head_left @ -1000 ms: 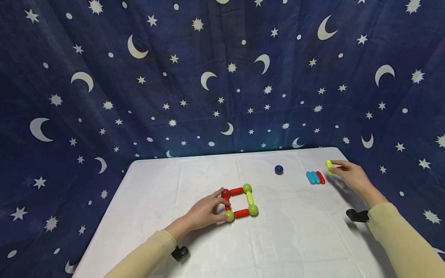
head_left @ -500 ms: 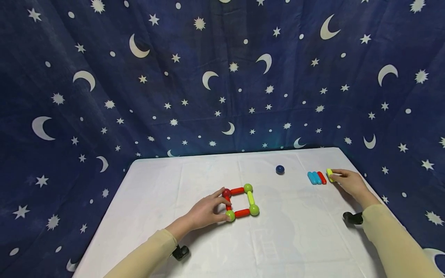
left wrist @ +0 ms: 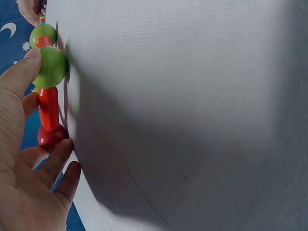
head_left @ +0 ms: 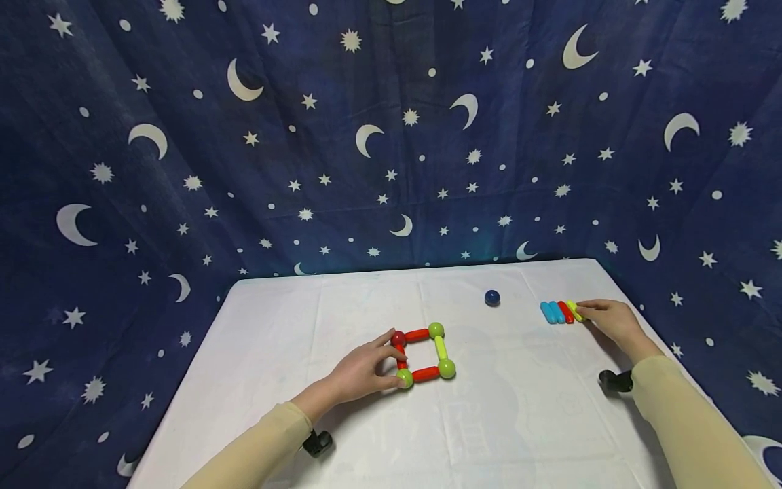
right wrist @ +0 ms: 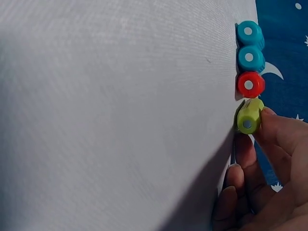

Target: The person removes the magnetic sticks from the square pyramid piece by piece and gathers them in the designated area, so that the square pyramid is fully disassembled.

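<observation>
A square of magnetic rods and balls lies on the table, with three red rods (head_left: 425,374), one yellow-green rod (head_left: 441,348), three green balls (head_left: 447,369) and one red ball (head_left: 398,338). My left hand (head_left: 360,372) grips its left side: the thumb presses the near-left green ball (left wrist: 52,67), fingertips are at the red ball (left wrist: 51,135). At the far right, my right hand (head_left: 613,326) pinches a loose yellow rod (right wrist: 250,116) low at the table. That rod is slightly angled beside a loose red rod (right wrist: 251,84), followed by two blue rods (right wrist: 250,58).
A dark blue ball (head_left: 491,297) sits toward the back, left of the loose rods. White cloth covers the table (head_left: 501,421). Behind it hangs a dark blue curtain (head_left: 342,88) with moons and stars. A black wrist camera (head_left: 613,381) hangs under the right sleeve.
My right hand has come down and left, bringing the yellow rod from above the table to the right end of the loose row. The left hand and the square stay put.
</observation>
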Demonstrator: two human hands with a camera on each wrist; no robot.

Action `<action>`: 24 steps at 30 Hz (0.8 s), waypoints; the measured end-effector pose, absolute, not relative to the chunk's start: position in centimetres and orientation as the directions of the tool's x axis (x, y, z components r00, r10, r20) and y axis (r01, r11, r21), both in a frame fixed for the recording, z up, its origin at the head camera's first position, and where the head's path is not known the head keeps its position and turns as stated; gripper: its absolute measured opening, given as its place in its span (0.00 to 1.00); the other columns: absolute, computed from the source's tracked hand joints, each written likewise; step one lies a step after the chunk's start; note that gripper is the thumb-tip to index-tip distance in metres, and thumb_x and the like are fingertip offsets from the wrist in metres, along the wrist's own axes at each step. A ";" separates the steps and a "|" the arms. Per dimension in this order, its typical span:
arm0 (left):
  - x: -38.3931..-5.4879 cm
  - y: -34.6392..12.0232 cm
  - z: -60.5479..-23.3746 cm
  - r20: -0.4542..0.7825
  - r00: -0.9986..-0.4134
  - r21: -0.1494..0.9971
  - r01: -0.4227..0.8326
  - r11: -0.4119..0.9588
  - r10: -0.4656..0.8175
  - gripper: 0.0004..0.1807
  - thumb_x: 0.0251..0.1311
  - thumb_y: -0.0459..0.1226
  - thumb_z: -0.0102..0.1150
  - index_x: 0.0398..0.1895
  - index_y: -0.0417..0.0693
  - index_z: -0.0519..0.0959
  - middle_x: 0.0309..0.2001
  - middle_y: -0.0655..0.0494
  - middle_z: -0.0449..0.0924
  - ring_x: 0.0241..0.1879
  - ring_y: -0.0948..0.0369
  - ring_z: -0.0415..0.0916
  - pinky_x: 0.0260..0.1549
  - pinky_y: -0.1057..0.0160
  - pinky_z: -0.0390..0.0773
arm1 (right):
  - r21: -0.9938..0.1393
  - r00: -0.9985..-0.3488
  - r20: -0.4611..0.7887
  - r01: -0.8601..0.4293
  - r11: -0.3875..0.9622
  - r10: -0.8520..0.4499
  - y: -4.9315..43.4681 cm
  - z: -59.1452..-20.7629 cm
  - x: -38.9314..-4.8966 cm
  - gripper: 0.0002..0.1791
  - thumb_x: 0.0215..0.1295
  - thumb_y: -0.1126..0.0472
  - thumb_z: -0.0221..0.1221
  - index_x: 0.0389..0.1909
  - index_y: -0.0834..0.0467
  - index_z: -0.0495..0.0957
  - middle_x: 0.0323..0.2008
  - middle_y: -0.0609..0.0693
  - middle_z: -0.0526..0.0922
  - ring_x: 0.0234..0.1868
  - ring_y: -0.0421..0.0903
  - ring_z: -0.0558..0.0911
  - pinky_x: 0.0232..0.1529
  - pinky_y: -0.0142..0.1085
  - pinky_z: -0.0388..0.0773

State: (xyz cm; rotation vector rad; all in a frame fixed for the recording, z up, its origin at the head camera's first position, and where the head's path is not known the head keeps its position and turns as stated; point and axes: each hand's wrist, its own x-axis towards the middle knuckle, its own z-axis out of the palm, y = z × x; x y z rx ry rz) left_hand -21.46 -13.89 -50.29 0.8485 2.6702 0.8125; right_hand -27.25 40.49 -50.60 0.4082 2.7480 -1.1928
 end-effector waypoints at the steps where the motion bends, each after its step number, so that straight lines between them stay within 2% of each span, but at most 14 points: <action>1: -21.5 -13.9 -50.3 -0.043 -0.808 0.568 0.464 0.679 0.588 0.27 0.58 0.60 0.71 0.59 0.66 0.82 0.81 0.52 0.52 0.73 0.48 0.62 0.67 0.41 0.65 | -0.700 -0.955 -0.216 0.298 0.649 0.205 40.5 -50.6 -27.3 0.32 0.79 0.48 0.51 0.67 0.72 0.70 0.70 0.75 0.63 0.70 0.76 0.58 0.66 0.70 0.57; 16: -21.5 -13.9 -50.4 -0.045 -0.807 0.572 0.463 0.677 0.589 0.27 0.57 0.60 0.71 0.59 0.66 0.82 0.81 0.53 0.52 0.73 0.48 0.62 0.66 0.41 0.66 | -0.705 -0.932 -0.270 0.362 0.610 0.241 40.6 -51.0 -27.4 0.39 0.76 0.41 0.53 0.68 0.72 0.69 0.72 0.75 0.60 0.72 0.75 0.56 0.67 0.69 0.56; 24: -21.5 -13.9 -50.3 -0.043 -0.806 0.572 0.465 0.676 0.591 0.27 0.58 0.59 0.71 0.59 0.66 0.82 0.81 0.52 0.51 0.73 0.48 0.62 0.66 0.41 0.66 | -0.721 -0.927 -0.261 0.373 0.584 0.269 40.1 -50.6 -27.2 0.34 0.77 0.46 0.52 0.68 0.73 0.69 0.71 0.74 0.62 0.71 0.73 0.58 0.67 0.67 0.58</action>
